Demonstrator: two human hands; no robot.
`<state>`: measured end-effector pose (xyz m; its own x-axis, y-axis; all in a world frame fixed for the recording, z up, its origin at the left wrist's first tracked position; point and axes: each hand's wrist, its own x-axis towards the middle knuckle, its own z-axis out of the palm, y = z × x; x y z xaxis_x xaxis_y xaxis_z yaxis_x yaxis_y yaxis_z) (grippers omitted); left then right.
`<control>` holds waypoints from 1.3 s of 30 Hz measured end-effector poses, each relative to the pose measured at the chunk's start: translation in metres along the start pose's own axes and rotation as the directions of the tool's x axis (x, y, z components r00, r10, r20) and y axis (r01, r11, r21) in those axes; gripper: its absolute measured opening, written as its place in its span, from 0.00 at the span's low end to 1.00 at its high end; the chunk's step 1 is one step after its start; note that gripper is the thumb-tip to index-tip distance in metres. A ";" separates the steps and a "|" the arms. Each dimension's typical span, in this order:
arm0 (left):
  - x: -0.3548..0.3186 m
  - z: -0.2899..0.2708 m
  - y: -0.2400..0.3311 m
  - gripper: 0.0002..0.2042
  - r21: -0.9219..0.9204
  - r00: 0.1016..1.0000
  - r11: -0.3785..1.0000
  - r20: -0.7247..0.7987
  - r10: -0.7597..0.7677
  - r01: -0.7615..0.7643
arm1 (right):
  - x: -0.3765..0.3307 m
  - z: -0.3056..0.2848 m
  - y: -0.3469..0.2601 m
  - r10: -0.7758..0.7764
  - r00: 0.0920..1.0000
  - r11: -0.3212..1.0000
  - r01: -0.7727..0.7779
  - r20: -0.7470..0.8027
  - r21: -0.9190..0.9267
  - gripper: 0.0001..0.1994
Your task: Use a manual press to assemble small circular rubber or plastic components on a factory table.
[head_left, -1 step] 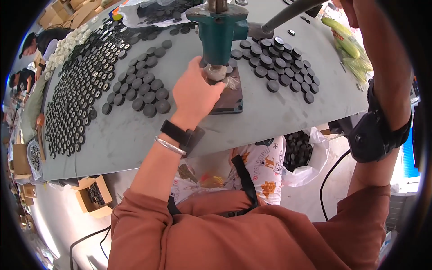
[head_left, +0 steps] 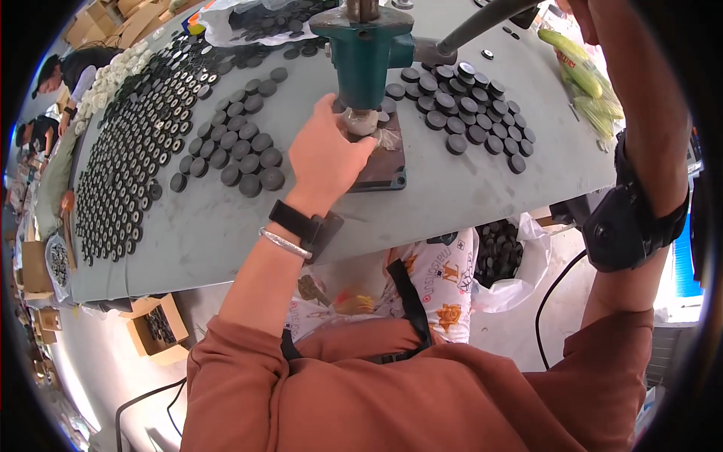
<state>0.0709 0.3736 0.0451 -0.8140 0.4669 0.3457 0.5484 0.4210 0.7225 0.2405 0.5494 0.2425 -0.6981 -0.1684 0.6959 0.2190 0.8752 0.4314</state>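
Observation:
My left hand (head_left: 325,154) curves around the lower end of a green hand press (head_left: 363,71), its thumb and forefinger bent about the pale, wrapped ram tip (head_left: 361,122). Whatever the fingers hold there is hidden. Below the tip lies the dark press base plate (head_left: 384,162), with a scrap of clear film on it. My right arm is raised along the right side. The right hand (head_left: 584,21), cut off by the upper edge, appears curled near where the thick press lever (head_left: 486,26) leaves the picture; its grip is out of sight. Black round discs (head_left: 241,147) lie left of the press, more discs (head_left: 471,105) right.
Many ring-centred discs (head_left: 143,158) cover the grey table's left side. A plastic bag of black pieces (head_left: 263,22) lies behind. Green vegetables in a bag (head_left: 580,71) rest at the right edge. Below are a white sack of discs (head_left: 527,264) and a cardboard box (head_left: 169,324).

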 end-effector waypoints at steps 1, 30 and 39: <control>0.001 0.003 0.000 0.35 0.005 1.000 1.000 -0.011 -0.002 0.002 | -0.002 -0.003 -0.003 0.033 0.999 0.999 -0.034 0.006 0.015 0.02; -0.048 -0.083 -0.058 0.16 0.742 0.991 0.665 0.135 -0.018 -0.089 | -0.029 -0.019 -0.091 0.243 0.969 0.628 -0.130 -0.035 0.767 0.08; -0.028 -0.039 -0.017 0.17 0.097 0.971 0.967 0.076 0.228 -0.235 | 0.011 0.001 -0.007 0.177 0.969 0.930 -0.107 -0.174 0.352 0.08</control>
<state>0.0767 0.3227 0.0464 -0.6505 0.6082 0.4549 0.7401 0.3732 0.5594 0.2302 0.5418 0.2463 -0.5191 -0.0870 0.8503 0.0378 0.9915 0.1245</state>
